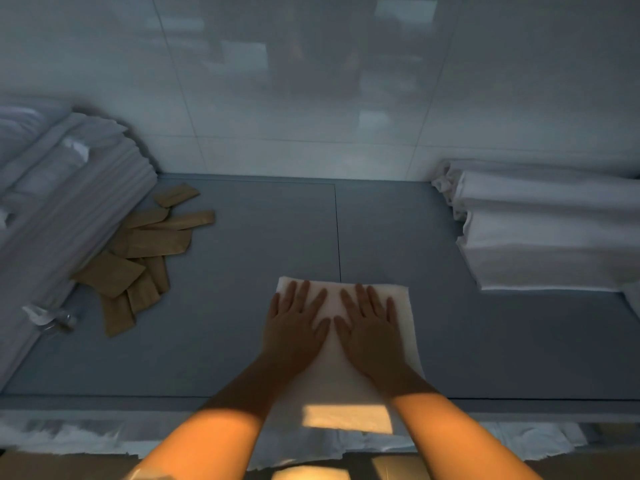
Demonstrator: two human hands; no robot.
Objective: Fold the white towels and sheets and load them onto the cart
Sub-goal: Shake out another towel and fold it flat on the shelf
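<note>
While 2 flat hands press a white towel (346,362) onto the grey table (214,341), a worker smooths the fold at the near edge, the towel's front end hanging just over it. Left hand (294,323) and right hand (367,323) lie side by side, fingers straight and spread, gripping nothing. Folded white linens (62,209) are stacked at the far left, touching a scatter of brown paper sachets (138,258), with a small clear bottle (52,318) near the stack's front corner. Another pile of folded towels (547,230) sits at the right, well apart from the hands. No cart is in view. Judging by the 2 stacks, much folding looks done; this towel seems only partly folded, and loading appears still ahead.
</note>
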